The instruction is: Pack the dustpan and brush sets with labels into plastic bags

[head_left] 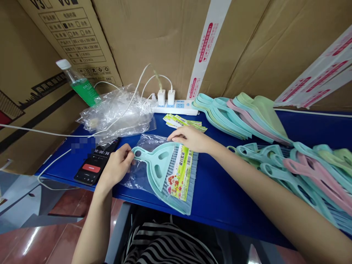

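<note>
Striped cloth (162, 244), seen below the desk (217, 198) edge. One dustpan and brush set (165, 165), laid flat on the desk in a clear bag (133, 181); long axis run from left to right, tilted slightly toward the near edge, handle ring at left, bristles at right. Left hand (119, 161), set just left of the ring, fingers pinched on it; the handle is thus nearest this hand. Right hand (192, 138), reached in from the right, placed by the far corner of the wide end; fingers curled, whether bag film is gripped cannot be told. Loose brushes (298, 168), heaped at right. Printed cards (189, 123), scattered just beyond the right hand. Dustpans (242, 117), nested farther back.
</note>
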Tool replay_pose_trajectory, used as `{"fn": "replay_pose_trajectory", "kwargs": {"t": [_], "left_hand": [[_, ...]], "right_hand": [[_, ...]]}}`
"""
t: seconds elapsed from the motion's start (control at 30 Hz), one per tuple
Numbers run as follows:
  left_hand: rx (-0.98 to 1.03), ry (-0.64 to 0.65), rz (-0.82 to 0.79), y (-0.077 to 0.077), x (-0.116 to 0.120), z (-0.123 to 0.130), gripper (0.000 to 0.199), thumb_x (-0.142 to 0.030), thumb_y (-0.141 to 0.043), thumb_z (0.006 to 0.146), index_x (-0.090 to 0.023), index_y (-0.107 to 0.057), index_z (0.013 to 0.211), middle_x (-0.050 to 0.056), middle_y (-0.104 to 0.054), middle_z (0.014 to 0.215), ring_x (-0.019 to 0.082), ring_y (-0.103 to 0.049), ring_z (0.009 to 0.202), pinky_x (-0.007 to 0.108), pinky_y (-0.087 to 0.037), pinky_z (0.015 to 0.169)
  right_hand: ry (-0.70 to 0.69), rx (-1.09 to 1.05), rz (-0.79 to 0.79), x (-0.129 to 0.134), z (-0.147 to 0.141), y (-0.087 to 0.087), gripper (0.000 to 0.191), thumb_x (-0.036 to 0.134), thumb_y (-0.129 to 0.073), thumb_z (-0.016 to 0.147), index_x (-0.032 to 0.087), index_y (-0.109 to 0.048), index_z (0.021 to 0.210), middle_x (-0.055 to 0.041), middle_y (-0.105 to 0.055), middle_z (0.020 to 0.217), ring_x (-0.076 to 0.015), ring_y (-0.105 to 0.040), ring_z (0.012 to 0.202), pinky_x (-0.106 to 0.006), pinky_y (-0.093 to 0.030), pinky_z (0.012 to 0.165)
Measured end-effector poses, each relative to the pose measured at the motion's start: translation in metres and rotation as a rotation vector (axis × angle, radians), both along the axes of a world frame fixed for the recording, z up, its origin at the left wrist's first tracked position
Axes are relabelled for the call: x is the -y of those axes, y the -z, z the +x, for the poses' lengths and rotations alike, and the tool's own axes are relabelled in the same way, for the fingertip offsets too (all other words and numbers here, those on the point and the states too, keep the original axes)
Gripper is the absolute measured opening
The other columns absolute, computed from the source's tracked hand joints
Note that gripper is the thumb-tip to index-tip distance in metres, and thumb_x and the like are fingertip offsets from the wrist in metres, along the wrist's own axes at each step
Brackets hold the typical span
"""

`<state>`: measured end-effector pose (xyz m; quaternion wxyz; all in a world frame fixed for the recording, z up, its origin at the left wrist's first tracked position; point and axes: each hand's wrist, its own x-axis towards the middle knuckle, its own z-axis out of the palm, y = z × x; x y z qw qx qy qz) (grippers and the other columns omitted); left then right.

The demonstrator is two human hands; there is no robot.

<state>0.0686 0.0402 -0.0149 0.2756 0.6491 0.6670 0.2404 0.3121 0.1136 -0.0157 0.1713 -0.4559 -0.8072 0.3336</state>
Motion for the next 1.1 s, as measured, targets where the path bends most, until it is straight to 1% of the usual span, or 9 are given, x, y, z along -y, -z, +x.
{"fn": "replay_pose_trajectory", "kwargs": {"t": [0.1, 0.2, 0.33, 0.57, 0.77, 0.83, 0.93, 1.0, 1.1], "left_hand": [[0.120, -0.019, -0.034, 0.001, -0.001, 0.000, 0.014, -0.036, -0.040, 0.077, -0.024, -0.044, 0.077, -0.007, -0.054, 0.047, 0.011, -0.044, 0.033, 0.022, -0.036, 0.041], [0.152, -0.006, -0.047, 0.002, -0.002, 0.000, 0.016, -0.034, -0.040, 0.077, -0.022, -0.048, 0.086, -0.009, -0.052, 0.045, 0.011, -0.042, 0.030, 0.022, -0.035, 0.039], [0.092, 0.037, -0.048, 0.000, -0.003, 0.001, 0.015, -0.030, -0.036, 0.080, -0.022, -0.048, 0.076, -0.006, -0.054, 0.045, 0.011, -0.042, 0.029, 0.022, -0.036, 0.039], [0.057, 0.016, -0.096, -0.002, -0.006, 0.001, 0.018, -0.028, -0.032, 0.084, -0.024, -0.042, 0.069, -0.005, -0.053, 0.040, 0.012, -0.043, 0.028, 0.023, -0.035, 0.038], [0.046, 0.010, -0.114, -0.002, -0.011, -0.002, 0.018, -0.033, -0.033, 0.083, -0.025, -0.040, 0.068, -0.005, -0.052, 0.038, 0.015, -0.047, 0.030, 0.025, -0.034, 0.038], [0.030, 0.000, -0.104, -0.003, -0.011, -0.002, 0.018, -0.032, -0.034, 0.082, -0.026, -0.039, 0.066, -0.004, -0.052, 0.038, 0.016, -0.047, 0.030, 0.025, -0.035, 0.037], [-0.048, -0.001, -0.084, -0.004, -0.011, -0.003, 0.021, -0.032, -0.033, 0.082, -0.026, -0.038, 0.063, -0.004, -0.052, 0.037, 0.016, -0.047, 0.030, 0.026, -0.036, 0.039], [-0.115, -0.003, -0.073, -0.005, -0.011, -0.002, 0.025, -0.031, -0.031, 0.084, -0.026, -0.037, 0.060, -0.003, -0.052, 0.037, 0.017, -0.048, 0.032, 0.027, -0.038, 0.042], [-0.177, -0.004, -0.064, -0.006, -0.012, -0.002, 0.029, -0.030, -0.030, 0.086, -0.027, -0.035, 0.058, -0.002, -0.054, 0.038, 0.018, -0.050, 0.034, 0.028, -0.040, 0.048]], "right_hand": [[-0.033, -0.052, -0.078, 0.001, 0.006, 0.002, 0.030, 0.010, -0.053, 0.086, 0.017, -0.074, 0.106, -0.0079, -0.074, 0.100, -0.0176, -0.067, 0.086, -0.033, -0.051, 0.080], [-0.058, -0.106, -0.165, 0.004, 0.011, 0.003, 0.033, 0.010, -0.054, 0.085, 0.014, -0.071, 0.114, -0.0095, -0.074, 0.102, -0.0171, -0.068, 0.087, -0.032, -0.053, 0.081], [-0.071, -0.182, -0.292, 0.008, 0.019, 0.005, 0.032, 0.011, -0.053, 0.087, 0.016, -0.070, 0.114, -0.0084, -0.073, 0.110, -0.0164, -0.067, 0.095, -0.030, -0.052, 0.086], [-0.031, -0.306, -0.514, 0.014, 0.033, 0.012, 0.036, 0.010, -0.060, 0.083, 0.016, -0.068, 0.117, -0.0064, -0.076, 0.097, -0.0172, -0.069, 0.091, -0.030, -0.055, 0.082], [0.009, -0.409, -0.671, 0.024, 0.040, 0.003, 0.040, 0.011, -0.057, 0.085, 0.017, -0.062, 0.125, -0.0077, -0.074, 0.103, -0.0162, -0.070, 0.091, -0.027, -0.058, 0.073], [0.051, -0.481, -0.755, 0.026, 0.041, 0.000, 0.038, 0.012, -0.058, 0.086, 0.019, -0.063, 0.123, -0.0072, -0.073, 0.106, -0.0163, -0.070, 0.092, -0.028, -0.059, 0.072], [0.191, -0.668, -0.896, 0.033, 0.040, 0.002, 0.027, 0.013, -0.056, 0.089, 0.018, -0.066, 0.113, -0.0078, -0.073, 0.106, -0.0172, -0.070, 0.094, -0.033, -0.059, 0.080], [0.272, -0.757, -0.904, 0.040, 0.036, 0.005, 0.026, 0.018, -0.045, 0.096, 0.018, -0.063, 0.114, -0.0099, -0.072, 0.111, -0.0168, -0.068, 0.099, -0.035, -0.057, 0.086], [0.340, -0.853, -0.890, 0.055, 0.030, 0.012, 0.033, 0.022, -0.033, 0.101, 0.019, -0.054, 0.126, -0.0126, -0.066, 0.124, -0.0163, -0.066, 0.106, -0.037, -0.053, 0.094]]}}
